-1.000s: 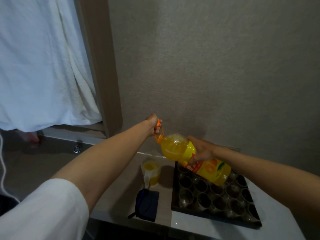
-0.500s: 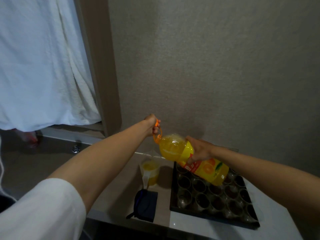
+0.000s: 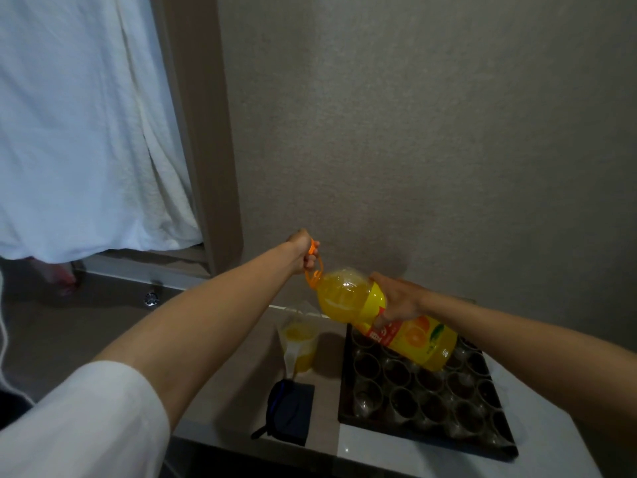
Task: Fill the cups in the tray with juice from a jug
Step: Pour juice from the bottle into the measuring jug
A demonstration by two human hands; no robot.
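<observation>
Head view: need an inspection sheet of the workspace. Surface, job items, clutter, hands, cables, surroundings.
Surface: pale table against a grey wall.
Job's things: juice bottle, tilted, neck to the left, held above the dark tray; clear cups in the tray look unfilled; jug left of the tray holds some juice.
Clutter: dark pouch in front of the jug.
Hands: left hand grips the bottle's orange handle; right hand grips the bottle body.
Cables: white cord at the left edge.
Surroundings: white curtain, brown frame, floor drain.
</observation>
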